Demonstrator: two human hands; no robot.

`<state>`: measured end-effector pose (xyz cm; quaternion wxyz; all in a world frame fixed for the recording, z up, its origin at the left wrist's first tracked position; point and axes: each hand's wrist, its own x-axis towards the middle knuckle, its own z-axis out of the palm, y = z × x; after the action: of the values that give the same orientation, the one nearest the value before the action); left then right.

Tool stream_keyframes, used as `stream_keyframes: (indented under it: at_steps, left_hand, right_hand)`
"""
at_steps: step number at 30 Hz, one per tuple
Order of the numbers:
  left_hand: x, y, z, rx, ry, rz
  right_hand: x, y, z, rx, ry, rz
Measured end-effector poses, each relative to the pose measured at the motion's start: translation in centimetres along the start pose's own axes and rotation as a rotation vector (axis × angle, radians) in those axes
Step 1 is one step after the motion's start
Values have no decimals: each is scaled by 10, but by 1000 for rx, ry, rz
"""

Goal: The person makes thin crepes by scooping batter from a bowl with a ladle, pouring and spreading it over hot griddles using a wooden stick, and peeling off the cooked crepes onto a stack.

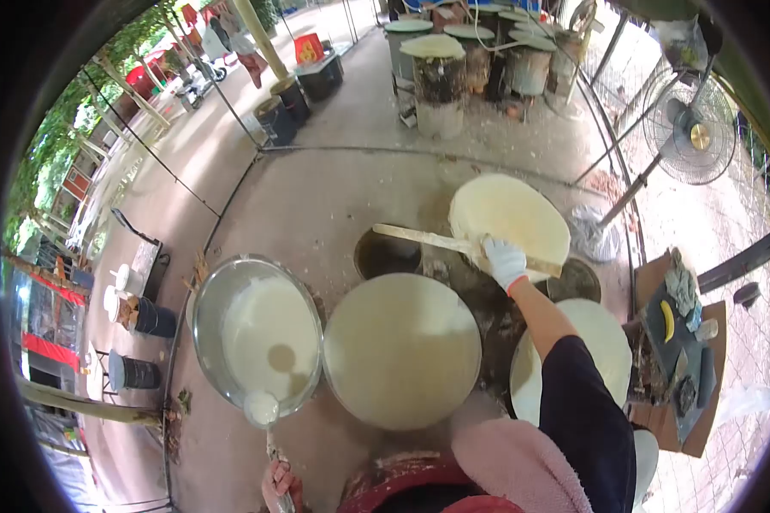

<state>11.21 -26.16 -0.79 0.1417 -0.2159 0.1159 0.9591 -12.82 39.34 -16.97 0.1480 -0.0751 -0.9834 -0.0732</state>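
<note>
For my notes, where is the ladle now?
In the head view, the ladle is lower left, in the left hand, at the near edge of the metal basin.

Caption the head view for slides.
Left hand holding ladle at rim of metal bowl, gloved right hand gripping wooden stick.

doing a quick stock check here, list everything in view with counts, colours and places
bowl: one, silver, left of middle
liquid: one pool, off-white, in the bowl
ladle: one, coated white, bowl's near rim
pale round surfaces: at least three, cream, middle and right
wooden stick: one, pale, just right of middle
drums: several, mostly grey, too crowded to count, top middle
buckets: at least four, dark, left and upper left
standing fan: one, dark, upper right
banana: one, yellow, right
trees: several, green, upper left
towel: one, pink, bottom
sleeve: one, black, lower right
right hand: one, white-gloved, on the wooden stick
left hand: one, bare, bottom, on the ladle's handle
</note>
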Motion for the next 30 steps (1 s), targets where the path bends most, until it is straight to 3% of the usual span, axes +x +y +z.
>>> stream_keyframes:
  at_steps: [3, 6, 11, 16, 18, 19, 20, 21, 22, 23, 25, 27, 30]
  left_hand:
    - [9, 10, 5, 27, 13, -36]
    - [25, 38, -1, 108, 55, -118]
    - [69, 101, -16, 349, 161, -190]
    - [150, 195, -52, 1103, 102, -300]
    - [195, 228, -92, 1331, 114, -239]
    - [197, 228, -57, 1653, 169, -273]
    - [217, 249, -78, 1904, -168, -200]
    - [232, 260, -85, 1941, -184, -382]
    - [249, 264, -105, 2179, -244, -354]
    - [263, 268, -121, 2393, -473, -151]
    - [307, 272, -151, 2694, -1009, -35]
    - [323, 239, -111, 2725, -714, -217]
    - [392, 228, -139, 2831, -731, -58]
  right_hand:
    - [13, -7, 4, 82, -40, 48]
    - [9, -36, -40, 169, -116, 102]
    - [-47, -106, -111, 401, -227, 398]
    - [-183, -223, -182, 748, -16, 542]
    - [-228, -291, -209, 786, -88, 669]
    - [-252, -324, -219, 784, -96, 714]
    - [-273, -360, -230, 856, -120, 822]
    - [-283, -396, -236, 922, -137, 934]
    - [-289, -429, -242, 980, -135, 1042]
    - [-288, -460, -255, 1005, -147, 1100]
    - [-323, -495, -239, 1022, -194, 1124]
    - [-330, -521, -246, 979, -259, 1162]
    - [-333, -539, -257, 1056, -313, 1296]
